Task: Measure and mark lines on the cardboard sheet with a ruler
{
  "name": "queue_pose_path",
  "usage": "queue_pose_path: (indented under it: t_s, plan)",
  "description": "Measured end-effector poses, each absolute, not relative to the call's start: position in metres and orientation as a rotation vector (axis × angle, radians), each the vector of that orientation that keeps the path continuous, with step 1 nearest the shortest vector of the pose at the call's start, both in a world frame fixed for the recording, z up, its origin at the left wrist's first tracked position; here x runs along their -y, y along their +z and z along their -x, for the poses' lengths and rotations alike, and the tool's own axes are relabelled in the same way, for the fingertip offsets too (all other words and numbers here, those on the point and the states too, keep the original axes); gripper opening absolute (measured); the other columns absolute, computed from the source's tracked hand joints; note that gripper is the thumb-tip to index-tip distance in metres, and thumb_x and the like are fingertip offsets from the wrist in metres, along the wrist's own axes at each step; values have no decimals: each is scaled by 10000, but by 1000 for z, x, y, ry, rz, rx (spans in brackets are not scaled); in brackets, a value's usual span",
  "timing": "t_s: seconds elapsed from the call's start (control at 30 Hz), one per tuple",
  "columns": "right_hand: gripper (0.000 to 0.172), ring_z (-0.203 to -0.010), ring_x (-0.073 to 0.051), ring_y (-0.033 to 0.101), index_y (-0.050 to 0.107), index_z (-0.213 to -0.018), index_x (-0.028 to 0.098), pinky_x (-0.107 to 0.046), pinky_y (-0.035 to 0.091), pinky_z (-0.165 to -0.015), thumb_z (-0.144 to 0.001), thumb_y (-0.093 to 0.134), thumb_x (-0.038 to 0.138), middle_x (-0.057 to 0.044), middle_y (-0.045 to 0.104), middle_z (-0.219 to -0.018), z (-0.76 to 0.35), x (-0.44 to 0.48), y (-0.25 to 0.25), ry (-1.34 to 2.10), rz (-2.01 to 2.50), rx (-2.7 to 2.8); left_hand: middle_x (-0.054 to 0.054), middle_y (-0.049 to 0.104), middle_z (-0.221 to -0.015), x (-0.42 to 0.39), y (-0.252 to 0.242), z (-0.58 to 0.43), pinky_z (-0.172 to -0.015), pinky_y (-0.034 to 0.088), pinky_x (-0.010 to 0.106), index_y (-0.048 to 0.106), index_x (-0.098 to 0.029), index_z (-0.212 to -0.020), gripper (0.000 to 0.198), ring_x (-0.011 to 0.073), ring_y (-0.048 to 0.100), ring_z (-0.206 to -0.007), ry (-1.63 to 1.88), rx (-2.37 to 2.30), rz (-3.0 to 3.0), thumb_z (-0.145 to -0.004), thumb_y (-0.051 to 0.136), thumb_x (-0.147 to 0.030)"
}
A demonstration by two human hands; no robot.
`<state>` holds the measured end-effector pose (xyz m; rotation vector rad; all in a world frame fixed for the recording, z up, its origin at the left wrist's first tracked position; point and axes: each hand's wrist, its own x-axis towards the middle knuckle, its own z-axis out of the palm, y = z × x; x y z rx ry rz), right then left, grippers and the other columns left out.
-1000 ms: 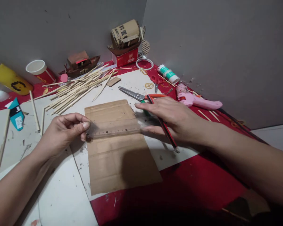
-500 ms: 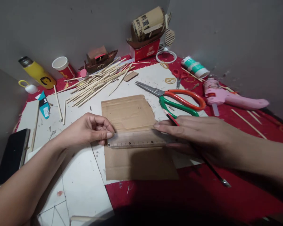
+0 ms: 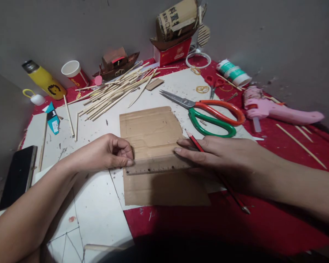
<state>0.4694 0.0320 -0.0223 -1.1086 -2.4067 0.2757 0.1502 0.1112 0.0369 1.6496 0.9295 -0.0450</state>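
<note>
A clear ruler [image 3: 156, 167] lies across a piece of brown cardboard [image 3: 148, 128]. At its left end, the thumb and curled fingers of my left hand [image 3: 112, 151] pinch the ruler beside the cardboard's left edge. My right hand [image 3: 219, 157] rests over the ruler's right part, index finger and thumb side on it, hiding that end. A red and black pencil [image 3: 194, 141] is held between the fingers of that hand, one end pointing up and left, the other sticking out below the palm. Beyond my right hand lie large scissors [image 3: 192, 105] with orange and green handles.
Wooden sticks [image 3: 117, 95] are piled behind the cardboard. A pink glue gun [image 3: 279, 109] lies at the right, a phone [image 3: 18, 177] at the left. A yellow bottle [image 3: 45, 80], a paper cup [image 3: 74, 73] and two model boats [image 3: 120, 64] stand at the back.
The ruler sits slightly lower on the cardboard and has shifted a little to the right. My right hand's fingers have slid slightly left along it, with the pencil still held. The view has tilted slightly.
</note>
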Motion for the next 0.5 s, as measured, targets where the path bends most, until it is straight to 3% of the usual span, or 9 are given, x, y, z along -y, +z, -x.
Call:
queue_pose_path:
  t_s: [0.2, 0.5]
  plan:
    - [385, -891, -216, 627, 559, -1390, 219, -285, 397, -599, -1034, 451, 317, -114, 678, -1157, -476, -36, -24, 59, 930, 2627, -47, 483, -608, -108, 35, -153, -489, 309, 187, 639, -158, -738, 185, 77, 387, -537, -58, -922, -1693, -833, 674, -313]
    - [404, -914, -228, 616, 516, -1418, 211, -289, 381, -579, -1034, 446, 315, -128, 639, -1177, -478, -34, -25, 25, 949, 2670, -58, 446, -616, -104, 35, -153, -507, 297, 204, 564, -166, -724, 223, 80, 355, -561, -99, -907, -1878, -881, 635, -306]
